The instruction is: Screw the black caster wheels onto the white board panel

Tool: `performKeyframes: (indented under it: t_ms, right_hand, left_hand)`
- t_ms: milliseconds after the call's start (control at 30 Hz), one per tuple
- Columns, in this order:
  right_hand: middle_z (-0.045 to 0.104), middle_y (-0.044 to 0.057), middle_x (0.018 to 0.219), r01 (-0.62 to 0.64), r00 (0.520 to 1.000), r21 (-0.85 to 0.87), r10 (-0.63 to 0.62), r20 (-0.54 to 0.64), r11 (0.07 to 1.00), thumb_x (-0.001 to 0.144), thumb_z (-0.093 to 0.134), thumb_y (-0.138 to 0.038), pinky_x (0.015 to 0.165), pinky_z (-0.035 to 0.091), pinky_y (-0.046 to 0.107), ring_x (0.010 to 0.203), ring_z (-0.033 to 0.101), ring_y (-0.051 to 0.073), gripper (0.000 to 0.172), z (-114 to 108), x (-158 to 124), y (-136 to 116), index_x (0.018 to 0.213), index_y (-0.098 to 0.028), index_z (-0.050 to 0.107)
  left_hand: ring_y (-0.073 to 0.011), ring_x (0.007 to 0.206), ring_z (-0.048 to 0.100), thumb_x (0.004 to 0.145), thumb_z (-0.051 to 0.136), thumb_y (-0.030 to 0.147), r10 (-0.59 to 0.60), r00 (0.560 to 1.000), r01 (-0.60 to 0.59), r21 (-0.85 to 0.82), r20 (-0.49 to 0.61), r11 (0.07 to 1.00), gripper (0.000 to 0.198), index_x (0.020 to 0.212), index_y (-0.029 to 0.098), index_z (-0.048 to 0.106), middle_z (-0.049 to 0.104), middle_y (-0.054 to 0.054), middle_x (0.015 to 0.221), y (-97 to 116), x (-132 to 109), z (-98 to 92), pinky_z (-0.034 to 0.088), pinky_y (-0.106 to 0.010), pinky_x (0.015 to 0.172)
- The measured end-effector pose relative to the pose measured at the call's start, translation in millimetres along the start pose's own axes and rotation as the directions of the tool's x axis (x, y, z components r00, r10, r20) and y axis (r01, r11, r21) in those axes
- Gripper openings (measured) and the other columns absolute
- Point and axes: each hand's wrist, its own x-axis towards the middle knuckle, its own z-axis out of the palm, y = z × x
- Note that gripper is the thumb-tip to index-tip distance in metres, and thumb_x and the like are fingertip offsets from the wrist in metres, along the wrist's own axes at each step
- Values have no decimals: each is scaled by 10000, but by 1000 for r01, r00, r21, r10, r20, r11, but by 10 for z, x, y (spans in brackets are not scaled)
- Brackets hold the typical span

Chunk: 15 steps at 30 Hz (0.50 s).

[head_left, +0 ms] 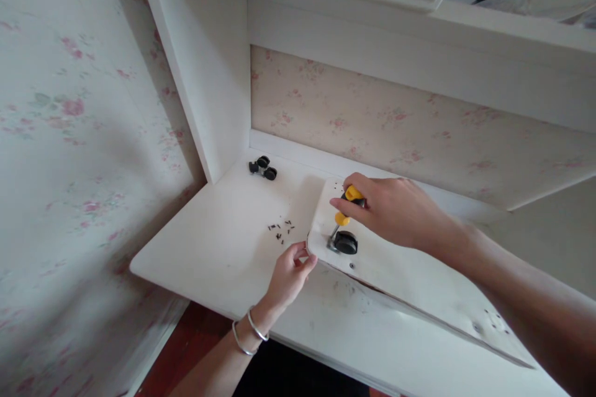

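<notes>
A long white board [419,279] lies across the white desk [218,242], its left end raised a little. My left hand [288,273] grips that end's corner with closed fingers. A black caster wheel [345,242] is mounted near that end. My right hand [391,211] is wrapped round a yellow-and-black screwdriver [348,205], held upright with its tip at the caster's metal plate. Several small black screws [280,229] lie scattered on the desk just left of the board.
Two more black casters [263,167] lie at the desk's back left corner. A white side panel [200,74] and upper shelf [465,18] enclose the desk. Floral wallpaper [69,136] covers the wall on the left. The desk's front edge runs near my left wrist.
</notes>
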Motion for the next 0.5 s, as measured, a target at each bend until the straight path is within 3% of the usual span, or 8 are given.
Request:
performKeyframes:
  t_ms: [100, 167, 233, 367, 500]
  right_hand:
    - [634, -3, 605, -86, 979, 137, 110, -172, 987, 958, 413, -607, 507, 333, 288, 510, 581, 183, 429, -5, -93, 45, 996, -221, 596]
    - [626, -18, 574, -176, 925, 275, 254, -281, 945, 923, 473, -630, 516, 387, 286, 495, 593, 179, 421, -16, -193, 102, 984, -232, 597]
    - [648, -27, 576, -268, 854, 407, 411, -319, 873, 888, 530, -638, 546, 442, 292, 513, 628, 183, 401, -2, -326, 170, 984, -254, 594]
    - [699, -9, 641, -385, 697, 674, 677, -235, 631, 824, 611, -657, 582, 519, 320, 614, 711, 226, 420, 137, -668, 325, 1030, -291, 594]
    - [711, 86, 888, -471, 493, 809, 865, -91, 353, 811, 622, -650, 574, 542, 329, 688, 734, 260, 454, 347, -1109, 541, 1057, -272, 565]
  left_hand:
    - [-114, 635, 539, 856, 675, 487, 1, 999, -2, 13, 48, 1000, 472, 1206, 174, 632, 720, -81, 1055, 10, 16, -58, 444, -254, 572]
    - [-124, 664, 564, 859, 675, 478, -1, 995, -2, 31, 96, 1000, 474, 1212, 167, 621, 716, -86, 1060, 53, 17, -104, 460, -263, 602]
    - [-152, 751, 615, 862, 675, 461, -8, 990, -1, 66, 142, 998, 467, 1219, 166, 614, 713, -96, 1085, 114, 14, -153, 485, -273, 652]
    - [-212, 968, 666, 858, 680, 397, 14, 977, -56, 192, 215, 980, 399, 1191, 179, 643, 722, -100, 1096, 212, 44, -276, 518, -304, 794]
    - [-205, 860, 695, 883, 620, 426, 22, 972, -124, 432, 234, 893, 318, 1089, 202, 713, 754, -84, 1023, 266, 216, -503, 522, -307, 772]
